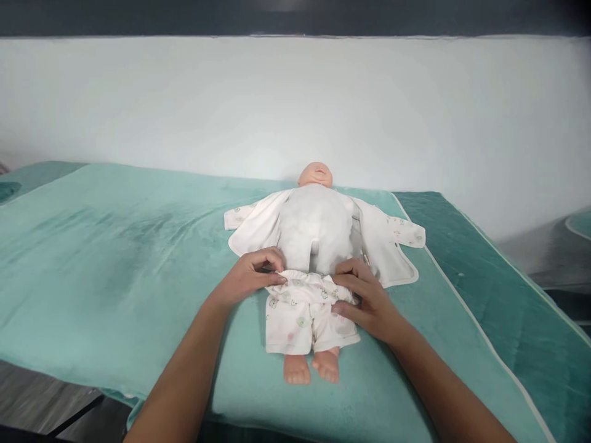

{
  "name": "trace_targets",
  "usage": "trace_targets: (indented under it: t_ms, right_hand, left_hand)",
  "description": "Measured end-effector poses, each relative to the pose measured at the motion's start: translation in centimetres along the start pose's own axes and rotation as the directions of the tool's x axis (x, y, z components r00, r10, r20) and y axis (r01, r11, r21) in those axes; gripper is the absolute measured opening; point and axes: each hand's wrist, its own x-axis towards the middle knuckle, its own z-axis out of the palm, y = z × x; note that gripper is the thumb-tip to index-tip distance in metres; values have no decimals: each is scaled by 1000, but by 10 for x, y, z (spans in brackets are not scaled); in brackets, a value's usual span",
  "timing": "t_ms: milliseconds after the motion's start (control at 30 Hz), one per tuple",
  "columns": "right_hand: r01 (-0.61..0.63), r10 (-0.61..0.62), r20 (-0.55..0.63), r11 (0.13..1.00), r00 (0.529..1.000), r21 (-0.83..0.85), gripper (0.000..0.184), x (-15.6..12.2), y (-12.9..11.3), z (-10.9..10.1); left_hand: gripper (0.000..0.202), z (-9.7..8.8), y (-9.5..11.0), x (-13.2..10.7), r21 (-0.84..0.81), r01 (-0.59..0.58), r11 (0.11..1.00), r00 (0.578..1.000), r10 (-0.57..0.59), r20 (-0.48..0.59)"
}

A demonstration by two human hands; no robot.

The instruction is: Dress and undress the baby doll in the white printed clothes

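A baby doll [316, 231] lies on its back, head away from me, its soft torso pale grey-white. Its printed white jacket [388, 246] is spread open, with the sleeves stretched out to both sides. Printed baby pants [293, 320] cover the lower legs, and the bare feet [297, 369] stick out of the cuffs. My left hand [256, 274] pinches the left side of the waistband between thumb and fingers. On the other side, my right hand [364, 298] grips the waistband and bunched cloth. The waistband sits partway up the legs, below the torso.
A light green plush cover [138, 277] lies over the table, with a darker green cover [508, 289] on the right. Behind the doll's head rises a white wall [295, 98]. Grey floor [41, 400] shows beyond the table's front left edge.
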Motion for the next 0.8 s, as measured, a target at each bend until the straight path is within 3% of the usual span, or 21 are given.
trace_targets:
  t_ms: [267,467,667,800]
  right_hand:
    - [-82,74,85,991,994,102,21,13,-5,-2]
    - [-162,128,169,965,977,206,32,20,-7,-8]
    - [-235,211,116,934,971,270,45,19,1,-5]
    - [-363,362,55,888,930,282,36,17,0,-2]
  left_hand:
    - [17,0,-1,2,15,-4,1000,1000,3,20]
    - [22,5,-3,4,25,-37,999,994,40,-105]
    - [20,9,-6,8,-14,-53,998,981,50,-186]
    - [22,10,-8,9,-41,-19,999,969,9,-246]
